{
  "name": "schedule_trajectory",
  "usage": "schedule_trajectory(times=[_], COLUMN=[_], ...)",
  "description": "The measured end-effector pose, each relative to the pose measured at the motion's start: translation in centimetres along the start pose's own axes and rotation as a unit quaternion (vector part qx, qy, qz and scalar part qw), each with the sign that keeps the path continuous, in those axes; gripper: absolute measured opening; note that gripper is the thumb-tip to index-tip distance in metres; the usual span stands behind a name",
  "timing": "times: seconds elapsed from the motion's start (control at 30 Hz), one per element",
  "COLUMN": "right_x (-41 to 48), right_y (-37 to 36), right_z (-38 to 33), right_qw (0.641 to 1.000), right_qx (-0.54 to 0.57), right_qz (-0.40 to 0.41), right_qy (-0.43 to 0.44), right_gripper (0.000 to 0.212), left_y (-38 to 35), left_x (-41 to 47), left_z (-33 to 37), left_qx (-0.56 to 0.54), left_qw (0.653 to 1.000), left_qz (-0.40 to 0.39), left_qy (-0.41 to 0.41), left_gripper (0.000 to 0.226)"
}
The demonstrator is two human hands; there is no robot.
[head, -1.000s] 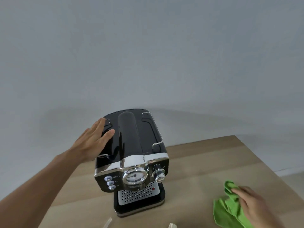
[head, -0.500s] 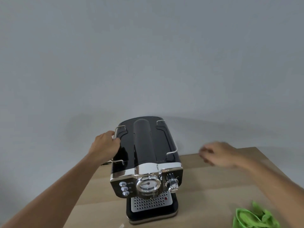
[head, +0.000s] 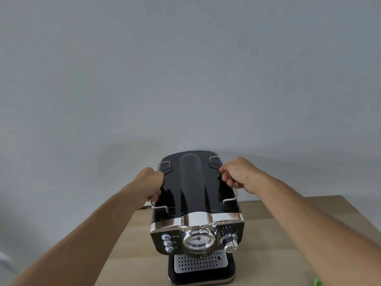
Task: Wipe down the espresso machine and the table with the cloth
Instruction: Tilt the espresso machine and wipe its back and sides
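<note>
A glossy black espresso machine [head: 198, 195] with a chrome band across its front stands upright on the light wooden worktop [head: 268, 265], its back close to a plain grey wall [head: 185, 79]. Both of the person's bare arms reach out to its top. The left hand [head: 150, 184] is clenched round the thin left wire rail [head: 159, 207] that runs along the machine's top edge, knuckles outward and fingers tucked under the wire. The right hand [head: 239, 174] grasps the matching right wire rail [head: 233, 188] on the other side, fingers curled over it and the thumb near the wire's middle. Between the two hands, a rounded ridge runs front to back along the shiny lid.

On the front panel facing the person sit three small round buttons [head: 168, 243] at the left, a chrome-ringed round gauge [head: 199, 240] in the centre and a ribbed chrome knob [head: 228, 241] at the right. Below them is a perforated silver drip grille [head: 201, 263].

The bright green cloth [head: 318, 282] shows only as a sliver at the bottom edge, lying on the worktop well apart from the machine, to its right, with neither hand touching it.
</note>
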State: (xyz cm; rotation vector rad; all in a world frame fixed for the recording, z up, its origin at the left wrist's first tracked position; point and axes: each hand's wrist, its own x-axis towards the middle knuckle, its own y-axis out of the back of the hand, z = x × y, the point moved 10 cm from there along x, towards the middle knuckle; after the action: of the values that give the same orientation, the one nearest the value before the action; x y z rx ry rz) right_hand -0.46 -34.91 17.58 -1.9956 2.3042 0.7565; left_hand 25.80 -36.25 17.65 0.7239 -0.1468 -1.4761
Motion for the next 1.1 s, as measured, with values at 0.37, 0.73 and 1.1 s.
schedule_trajectory(times=[0.37,0.73,1.1], right_x=[-2.7,-9.1,-13.5], right_y=[-0.4,-2.4,-8.0], right_z=[-0.9,-1.0,0.9], right_qw=[0.995,0.966,0.896], right_qx=[0.103,0.255,0.427], right_qz=[-0.008,-0.035,-0.119], right_qy=[0.003,0.002,-0.021], right_gripper=[0.018,0.019,0.02], left_y=[2.9,4.2,-2.7], left_x=[0.8,0.0,3.5], left_z=[3.2,8.1,10.3], left_qx=[0.089,0.288,0.353], left_qw=[0.994,0.928,0.877], left_qz=[0.044,0.112,-0.023], left_qy=[-0.043,-0.208,-0.326], left_gripper=[0.03,0.047,0.036])
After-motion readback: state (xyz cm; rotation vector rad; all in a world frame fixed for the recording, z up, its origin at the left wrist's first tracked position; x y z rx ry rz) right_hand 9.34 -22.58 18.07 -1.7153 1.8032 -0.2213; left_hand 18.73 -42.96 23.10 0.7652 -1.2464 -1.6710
